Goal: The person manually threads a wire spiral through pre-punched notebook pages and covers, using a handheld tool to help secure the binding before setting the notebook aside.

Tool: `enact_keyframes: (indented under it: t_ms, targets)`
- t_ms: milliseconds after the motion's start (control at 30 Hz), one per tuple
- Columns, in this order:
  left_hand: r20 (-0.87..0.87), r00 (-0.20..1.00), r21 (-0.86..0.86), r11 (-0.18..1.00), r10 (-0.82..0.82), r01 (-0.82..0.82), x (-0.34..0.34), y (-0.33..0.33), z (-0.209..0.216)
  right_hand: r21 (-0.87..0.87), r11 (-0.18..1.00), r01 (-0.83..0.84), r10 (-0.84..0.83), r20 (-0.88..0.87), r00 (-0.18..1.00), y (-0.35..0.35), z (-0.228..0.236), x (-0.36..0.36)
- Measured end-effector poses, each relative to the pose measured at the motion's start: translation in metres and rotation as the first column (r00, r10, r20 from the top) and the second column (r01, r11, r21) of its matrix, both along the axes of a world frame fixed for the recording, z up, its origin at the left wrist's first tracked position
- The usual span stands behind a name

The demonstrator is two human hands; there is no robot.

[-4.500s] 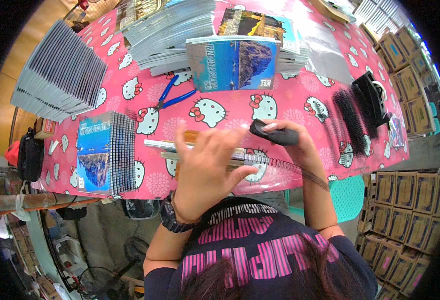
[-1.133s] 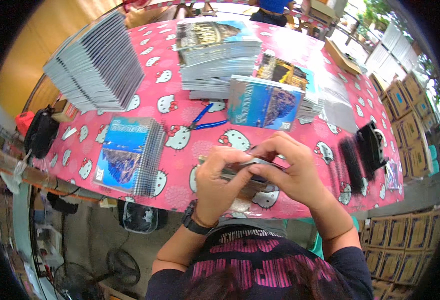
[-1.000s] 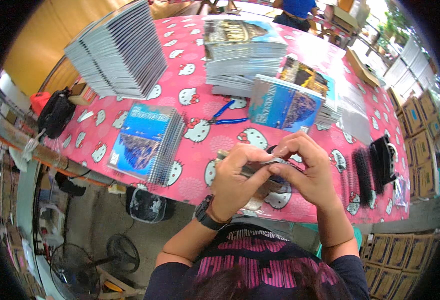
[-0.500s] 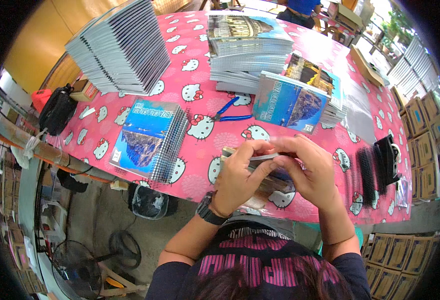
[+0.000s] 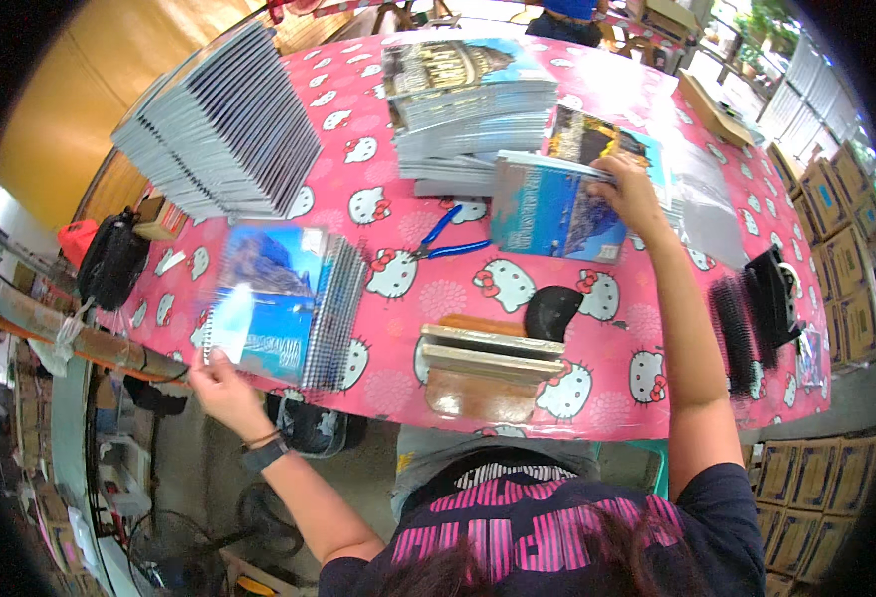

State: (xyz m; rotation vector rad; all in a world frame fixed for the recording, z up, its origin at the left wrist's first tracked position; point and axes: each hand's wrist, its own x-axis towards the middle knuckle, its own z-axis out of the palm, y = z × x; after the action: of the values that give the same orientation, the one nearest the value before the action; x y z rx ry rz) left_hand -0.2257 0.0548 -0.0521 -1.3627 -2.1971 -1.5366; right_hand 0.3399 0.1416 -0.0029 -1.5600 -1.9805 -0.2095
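Pinching the near left corner of a blue-covered spiral notebook, the left grip has its fingers pressed together there, with the notebook reaching away from it, its cover partly blurred and its coil along the left edge. Just to the right of that grip is a stack of spiral notebooks, their coils facing right; the held one is over this stack, though whether it lies flat on it I cannot tell. The right grip is at the far edge of a blue-covered pile, fingers bent over that edge toward its right end; whether they pinch any of it or merely touch it I cannot tell. Left of the right grip, past the pile, blue-handled cutters lie with their handles apart. Between the two grips, closer to the person's body, a slotted wooden block sits on the pink-covered bench, with a curved black piece at its far right corner. Just beyond the right grip is a dark-covered booklet, and farther left of it stands a larger stack of booklets. To its right and nearer the body, black coils lie beside a black holder. Well beyond the left grip rises a tall stack of bound books, with a black pouch nearer, to that grip's left.
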Motion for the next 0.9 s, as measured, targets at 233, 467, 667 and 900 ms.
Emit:
enact_keyframes:
  t_ms: [233,467,667,900]
  targets:
    - [-0.028,0.997,0.028,0.997,-0.066,0.067,-0.005,0.003,-0.023,0.027,0.987,0.161,-0.157,-0.102,0.982,-0.017,-0.006,0.001]
    - [-0.199,0.971,0.081,0.985,-0.135,0.154,-0.002,0.006,0.003,0.201,0.979,0.033,0.005,-0.184,0.983,-0.084,0.073,-0.037]
    - [0.183,0.360,0.418,0.404,-0.915,0.814,0.201,-0.017,0.079,0.168,0.965,-0.202,0.215,-0.058,0.975,-0.160,0.137,-0.132]
    - [0.523,0.021,0.563,0.365,-0.852,0.741,0.188,-0.026,0.054,0.096,0.995,-0.042,0.098,-0.715,0.693,-0.183,0.036,-0.093]
